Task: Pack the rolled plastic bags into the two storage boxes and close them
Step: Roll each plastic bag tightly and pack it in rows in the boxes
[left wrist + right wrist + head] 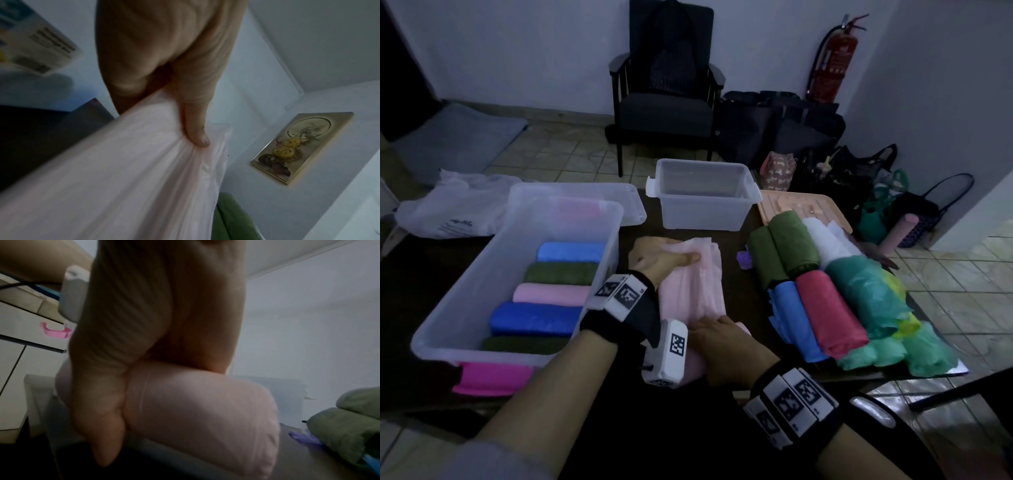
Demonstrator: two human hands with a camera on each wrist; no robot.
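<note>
Head view: the pale pink bag roll (693, 291) lies on the counter (736, 246) between the large box (517, 274), which has five rolls lined up inside, and the pile of loose rolls (835, 294). The small box (703, 197) stands empty behind, well apart from both hands. The left hand (661, 260) clutches the far, loose end of the roll; the right hand (722, 346) lies over the near, rolled end. Left wrist view: the fingers (195, 133) curl into the bunched pink plastic, a firm hold. Right wrist view: the fingers (107, 426) wrap the tight end of the roll, though the picture is dim and the grip strength cannot be judged. Risk: the slick film may unwind if either end is released during transfer, and a slack roll may not fit the remaining gap in the large box.
</note>
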